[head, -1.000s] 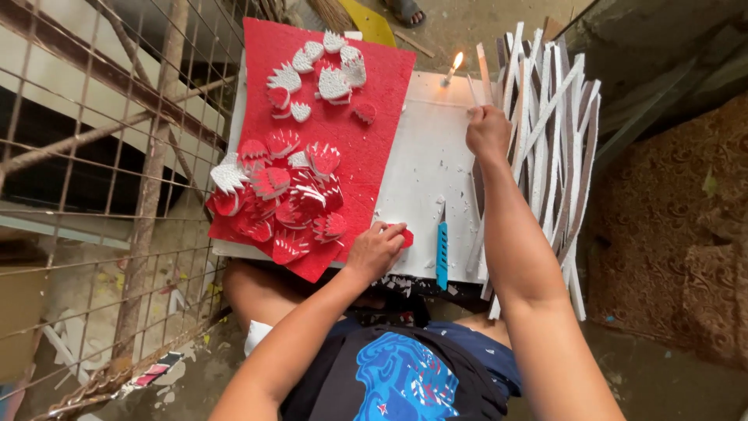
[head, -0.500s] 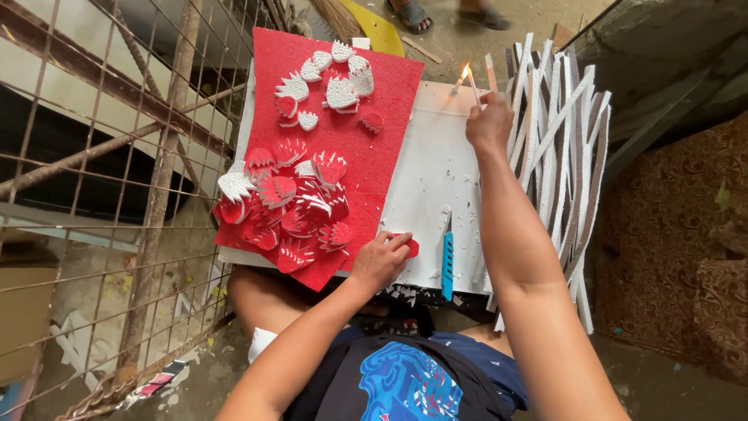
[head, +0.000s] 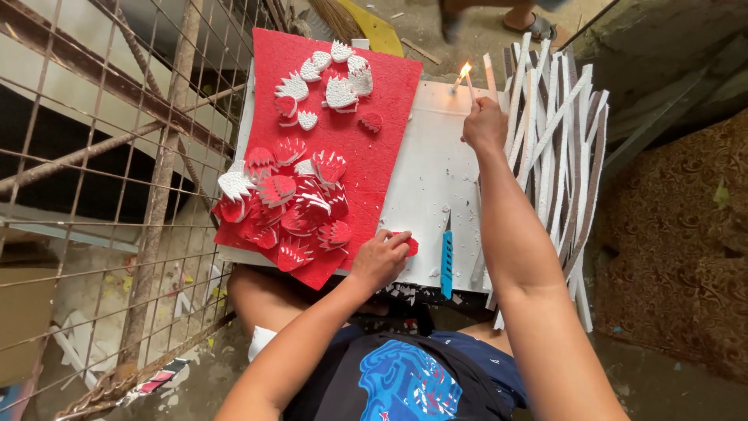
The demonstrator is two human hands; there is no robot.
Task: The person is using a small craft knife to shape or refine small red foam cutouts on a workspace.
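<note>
The thin stick (head: 473, 87) sits in the upper middle of the frame, pinched in the closed fingers of the right hand (head: 485, 125), its tip held at the flame of a small lit candle (head: 459, 78) that stands at the far edge of the white board (head: 425, 171). The step in hand looks like heating the tip of the stick at the flame; the next move would probably call for carrying the warmed tip down to the small red piece (head: 408, 246) near the lower middle of the frame, quickly and without brushing the foam. That red piece lies on the near edge of the board, under the curled fingertips of the left hand (head: 379, 261), which presses on it rather than lifts it. Just right of that hand lies a blue utility knife (head: 446, 259), touching neither hand. To the left, a red foam sheet (head: 386, 101) carries many red and white cut-outs shaped like leaves (head: 292, 195). A heap of long white strips (head: 557, 148) lies along the right side of the board, close beside the right forearm. A rusty wire grid (head: 117, 179) fills the left of the frame
</note>
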